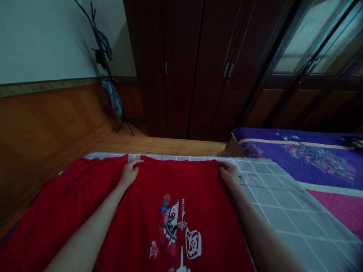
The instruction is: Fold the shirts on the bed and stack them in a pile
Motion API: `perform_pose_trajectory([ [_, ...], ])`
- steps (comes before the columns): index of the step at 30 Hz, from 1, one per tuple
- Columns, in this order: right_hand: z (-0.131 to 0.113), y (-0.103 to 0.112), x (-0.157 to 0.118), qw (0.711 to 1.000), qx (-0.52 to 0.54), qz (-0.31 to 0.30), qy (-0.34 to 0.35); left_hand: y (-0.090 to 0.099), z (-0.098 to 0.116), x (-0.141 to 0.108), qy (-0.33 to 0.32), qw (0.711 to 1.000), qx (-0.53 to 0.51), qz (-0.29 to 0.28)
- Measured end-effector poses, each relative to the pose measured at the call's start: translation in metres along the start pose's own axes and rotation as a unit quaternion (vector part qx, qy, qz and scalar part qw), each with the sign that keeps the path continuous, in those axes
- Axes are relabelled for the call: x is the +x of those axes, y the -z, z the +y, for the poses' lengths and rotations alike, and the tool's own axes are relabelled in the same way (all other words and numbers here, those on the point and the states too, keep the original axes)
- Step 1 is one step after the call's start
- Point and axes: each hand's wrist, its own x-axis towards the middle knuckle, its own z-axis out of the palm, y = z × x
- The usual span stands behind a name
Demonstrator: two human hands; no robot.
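A red shirt (210,211) lies spread in front of me, its straight far edge along the far side of the table. Its print shows a painted mask, white characters and the word CHINA. My left hand (131,172) grips the shirt's far left corner, the index finger stretched along the edge and the thumb hidden. At the far right corner, my right hand (229,174) is closed on the cloth in a pinch. More red cloth (76,189) lies crumpled at the left, beside my left forearm.
A grey checked cloth (272,192) covers the table. At the right stands a bed with a purple floral cover (272,147). Dark wooden wardrobes (181,75) line the back, and a coat rack (104,56) with hanging items stands back left.
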Motion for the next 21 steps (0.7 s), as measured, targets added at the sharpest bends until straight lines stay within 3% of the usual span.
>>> perform_pose_trajectory([
  [5,0.005,-0.007,0.004,0.997,0.061,-0.031,-0.033,-0.004,-0.004,0.001,0.023,1.000,0.005,-0.008],
  [13,-0.010,-0.005,-0.003,0.983,0.136,-0.062,-0.104,-0.002,0.009,-0.005,0.093,0.996,-0.007,-0.007],
  [17,-0.016,-0.006,-0.008,0.982,0.140,-0.092,-0.092,-0.004,0.016,-0.009,0.083,0.996,0.009,-0.043],
  [21,-0.015,-0.013,-0.007,0.989,0.135,-0.039,-0.034,-0.005,0.022,-0.010,0.043,0.996,0.014,-0.081],
])
